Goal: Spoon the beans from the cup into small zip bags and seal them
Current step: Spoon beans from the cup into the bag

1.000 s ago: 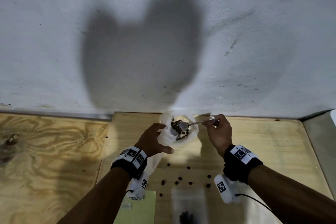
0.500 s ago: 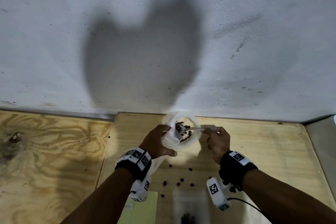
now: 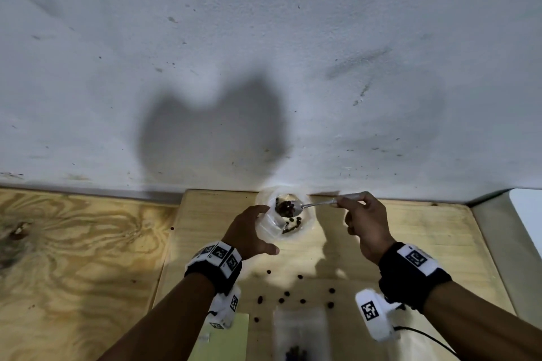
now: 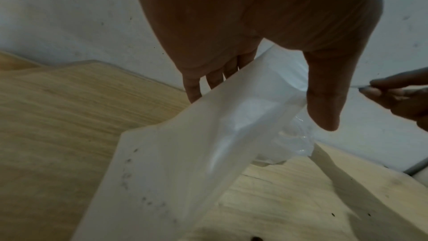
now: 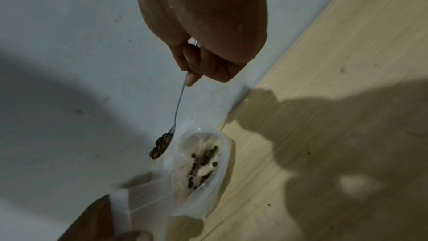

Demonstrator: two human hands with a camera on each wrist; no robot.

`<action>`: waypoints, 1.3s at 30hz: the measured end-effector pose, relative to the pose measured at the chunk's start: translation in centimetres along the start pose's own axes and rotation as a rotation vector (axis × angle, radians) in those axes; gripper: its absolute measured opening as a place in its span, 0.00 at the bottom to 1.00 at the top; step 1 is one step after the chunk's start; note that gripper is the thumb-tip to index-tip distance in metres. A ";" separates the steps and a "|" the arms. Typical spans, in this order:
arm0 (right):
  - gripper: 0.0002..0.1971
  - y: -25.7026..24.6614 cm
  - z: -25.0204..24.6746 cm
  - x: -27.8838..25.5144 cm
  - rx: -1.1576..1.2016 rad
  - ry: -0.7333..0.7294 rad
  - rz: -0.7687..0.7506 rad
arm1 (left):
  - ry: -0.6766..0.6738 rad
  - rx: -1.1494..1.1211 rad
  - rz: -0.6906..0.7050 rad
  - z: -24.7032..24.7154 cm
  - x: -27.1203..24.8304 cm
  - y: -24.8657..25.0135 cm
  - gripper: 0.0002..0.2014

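Filled bag [image 3: 299, 340] nearest, stray beans [image 3: 302, 300] on board [image 3: 410, 231] beyond. Left hand [image 3: 249, 231] grips open bag [image 4: 208, 144] beside cup [image 5: 203, 164]. Right hand [image 3: 363, 220] pinches spoon [image 5: 178, 109], loaded, over cup by wall [image 3: 264, 38].

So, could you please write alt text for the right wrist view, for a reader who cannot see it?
The right hand pinches a thin metal spoon heaped with dark beans, held just beside a clear plastic cup with a few beans left inside. The cup stands on a wooden table by a white wall.
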State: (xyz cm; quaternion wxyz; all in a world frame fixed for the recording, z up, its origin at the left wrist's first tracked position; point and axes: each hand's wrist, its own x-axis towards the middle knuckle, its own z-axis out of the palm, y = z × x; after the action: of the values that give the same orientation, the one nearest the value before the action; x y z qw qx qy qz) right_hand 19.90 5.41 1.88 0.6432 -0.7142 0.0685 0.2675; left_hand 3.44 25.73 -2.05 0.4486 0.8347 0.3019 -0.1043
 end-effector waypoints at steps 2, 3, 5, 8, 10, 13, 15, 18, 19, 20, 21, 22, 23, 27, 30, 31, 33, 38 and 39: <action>0.13 -0.3 1.0 -0.9 -0.053 -0.053 -0.114 | 0.006 -0.012 0.002 0.0 -0.1 0.2 0.50; 0.15 -0.4 1.5 -1.4 -0.096 -0.081 -0.210 | 0.009 -0.018 0.000 0.0 -0.1 0.2 0.50; 0.16 -0.6 2.4 -2.4 -0.246 -0.147 -0.417 | 0.012 -0.032 -0.010 -0.2 -0.1 0.4 0.49; 0.13 -1.1 2.7 -3.2 -0.393 -0.217 -0.580 | 0.016 -0.057 -0.026 -0.4 -0.2 0.4 0.49; 0.13 -1.3 2.2 -2.8 -0.341 -0.160 -0.582 | 0.027 -0.066 -0.026 -0.5 -0.2 0.2 0.49; 0.14 -0.9 1.0 -1.3 -0.266 -0.001 -0.524 | 0.033 -0.065 -0.031 -0.6 -0.4 -0.1 0.49; 0.14 -0.3 0.6 -0.8 -0.323 0.050 -0.520 | 0.031 -0.054 -0.029 -0.5 -0.5 -0.3 0.48; 0.15 0.9 0.6 -0.5 -0.460 0.009 -0.551 | 0.029 -0.027 -0.017 -0.2 -0.6 -0.5 0.48; 0.15 1.5 0.7 -0.4 -0.513 -0.008 -0.564 | 0.031 -0.022 -0.010 -0.1 -0.6 -0.6 0.47; 0.14 2.0 0.7 -0.3 -0.558 -0.020 -0.572 | 0.035 -0.014 0.003 0.0 -0.6 -0.6 0.47; 0.13 2.4 0.7 -0.1 -0.590 -0.024 -0.571 | 0.037 -0.002 0.017 0.1 -0.7 -0.6 0.46; 0.12 2.8 0.7 0.1 -0.603 -0.020 -0.561 | 0.037 0.009 0.032 0.2 -0.7 -0.6 0.46; 0.12 3.1 0.7 0.2 -0.595 -0.009 -0.542 | 0.037 0.018 0.045 0.3 -0.7 -0.6 0.46; 0.10 3.6 0.6 0.9 -0.477 0.049 -0.454 | 0.032 0.053 0.090 0.4 -0.7 -0.8 0.46; 0.09 3.7 0.4 1.3 -0.419 0.095 -0.418 | 0.031 0.061 0.114 0.5 -0.7 -1.0 0.47; 0.10 3.7 0.3 1.5 -0.404 0.103 -0.412 | 0.034 0.057 0.121 0.5 -0.7 -1.0 0.47; 0.11 3.8 0.4 1.6 -0.392 0.091 -0.419 | 0.035 0.058 0.137 0.5 -0.6 -1.1 0.46; 0.11 4.3 1.1 1.4 -0.465 -0.004 -0.485 | 0.026 0.081 0.182 0.7 -0.4 -1.0 0.47; 0.11 4.5 1.2 1.5 -0.456 -0.007 -0.478 | 0.027 0.083 0.190 0.8 -0.3 -1.0 0.47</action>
State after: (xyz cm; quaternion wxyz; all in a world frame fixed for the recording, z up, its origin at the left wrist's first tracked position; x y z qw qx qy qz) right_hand 18.80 6.22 -2.79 0.5114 -0.8348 -0.1650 0.1197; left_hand 2.69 25.35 -3.06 0.4174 0.8787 0.2228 -0.0627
